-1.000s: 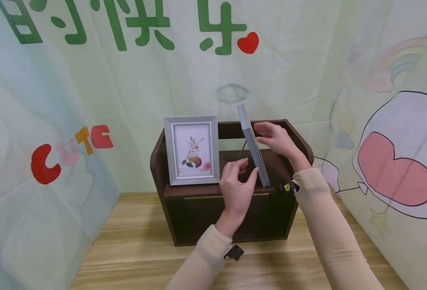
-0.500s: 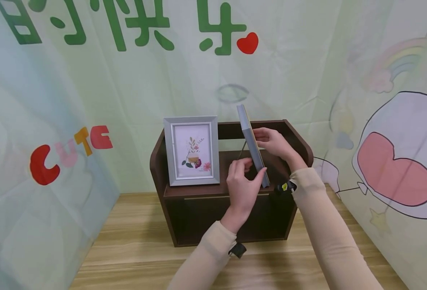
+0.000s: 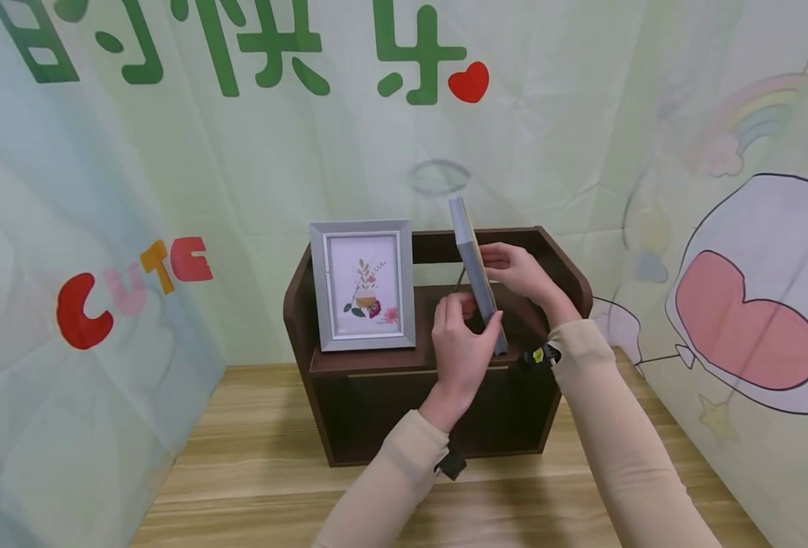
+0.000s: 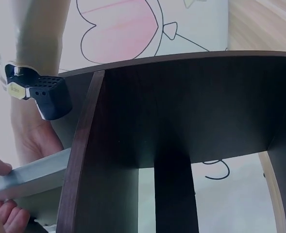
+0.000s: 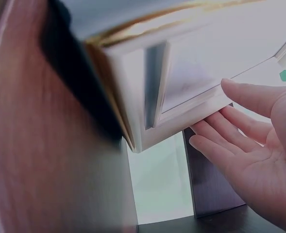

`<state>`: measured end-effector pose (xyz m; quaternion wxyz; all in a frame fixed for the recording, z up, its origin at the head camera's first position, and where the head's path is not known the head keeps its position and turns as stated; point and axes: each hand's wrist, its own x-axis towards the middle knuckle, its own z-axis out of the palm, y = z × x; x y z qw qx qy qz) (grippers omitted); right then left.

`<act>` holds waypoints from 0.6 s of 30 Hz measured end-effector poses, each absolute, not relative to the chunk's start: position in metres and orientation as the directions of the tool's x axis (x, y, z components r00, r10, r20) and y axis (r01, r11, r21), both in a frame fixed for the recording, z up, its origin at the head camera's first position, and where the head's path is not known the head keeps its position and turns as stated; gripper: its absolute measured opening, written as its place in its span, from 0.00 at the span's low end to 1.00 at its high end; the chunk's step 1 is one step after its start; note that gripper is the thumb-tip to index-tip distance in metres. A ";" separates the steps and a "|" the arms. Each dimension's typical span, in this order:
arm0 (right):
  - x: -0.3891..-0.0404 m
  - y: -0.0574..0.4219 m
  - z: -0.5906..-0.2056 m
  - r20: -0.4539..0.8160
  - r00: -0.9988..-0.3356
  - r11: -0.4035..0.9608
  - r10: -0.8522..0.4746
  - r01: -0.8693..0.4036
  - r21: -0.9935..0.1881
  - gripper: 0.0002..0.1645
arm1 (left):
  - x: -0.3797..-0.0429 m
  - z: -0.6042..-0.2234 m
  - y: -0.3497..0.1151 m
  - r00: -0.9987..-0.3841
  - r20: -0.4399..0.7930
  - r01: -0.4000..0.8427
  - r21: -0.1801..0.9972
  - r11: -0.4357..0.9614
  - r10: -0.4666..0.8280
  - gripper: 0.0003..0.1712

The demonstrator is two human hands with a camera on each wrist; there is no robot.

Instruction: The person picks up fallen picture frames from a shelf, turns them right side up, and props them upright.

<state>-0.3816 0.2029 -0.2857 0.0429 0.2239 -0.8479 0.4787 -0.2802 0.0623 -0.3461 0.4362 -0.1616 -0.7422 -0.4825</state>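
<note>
A grey picture frame stands turned nearly edge-on to the head camera, on the right of the brown shelf unit's top board. My left hand pinches its near edge low down, thumb on the right side and fingers on the left. At the far edge my right hand holds it; the right wrist view shows the thumb over the front and the fingers around the border. A thin support strut shows left of this frame. Another grey frame with a flower picture stands upright at the left.
The dark brown shelf unit has raised sides and a back rail, and stands on a wood-grain surface. Printed fabric walls rise behind and at both sides.
My left hand has moved right and up onto the near edge of the turned frame. My right hand has shifted slightly down and left against it. The frame has barely moved.
</note>
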 end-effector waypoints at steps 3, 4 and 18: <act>-0.382 0.203 -0.286 0.288 -0.900 0.441 -0.327 -0.415 -0.796 0.28 | -0.281 -0.346 0.061 -0.566 0.801 0.660 0.583 0.474 -0.197 0.19; -0.382 0.202 -0.286 0.288 -0.902 0.444 -0.321 -0.412 -0.796 0.28 | -0.282 -0.346 0.060 -0.565 0.800 0.660 0.585 0.471 -0.203 0.19; -0.380 0.203 -0.289 0.271 -0.938 0.507 -0.214 -0.344 -0.791 0.29 | -0.287 -0.343 0.043 -0.620 0.744 0.639 0.662 0.392 -0.248 0.17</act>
